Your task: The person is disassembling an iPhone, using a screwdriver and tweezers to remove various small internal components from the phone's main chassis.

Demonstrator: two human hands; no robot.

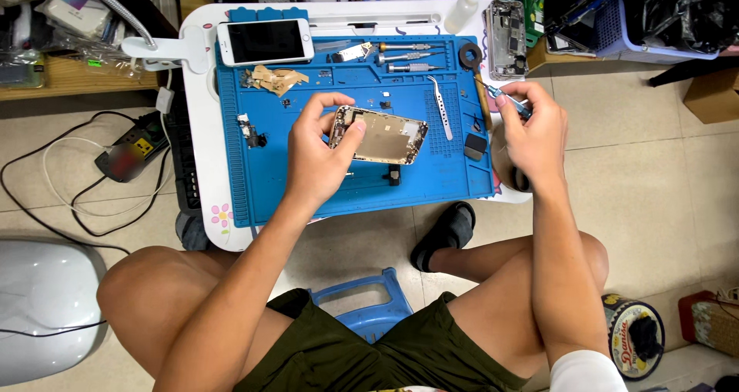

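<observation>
Left hand (315, 149) pinches the gutted phone housing (379, 134) by its end, tilted up off the blue repair mat (362, 184) to expose the inside. Right hand (531, 126), past the mat's right edge, grips a small blue-handled screwdriver (510, 101). Tweezers (440, 107) lie on the mat, within reach.

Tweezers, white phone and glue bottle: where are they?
tweezers (442, 108), head view, middle of the metal arms.
white phone (265, 41), head view, centre of the dark screen.
glue bottle (463, 11), head view, its white body.
</observation>
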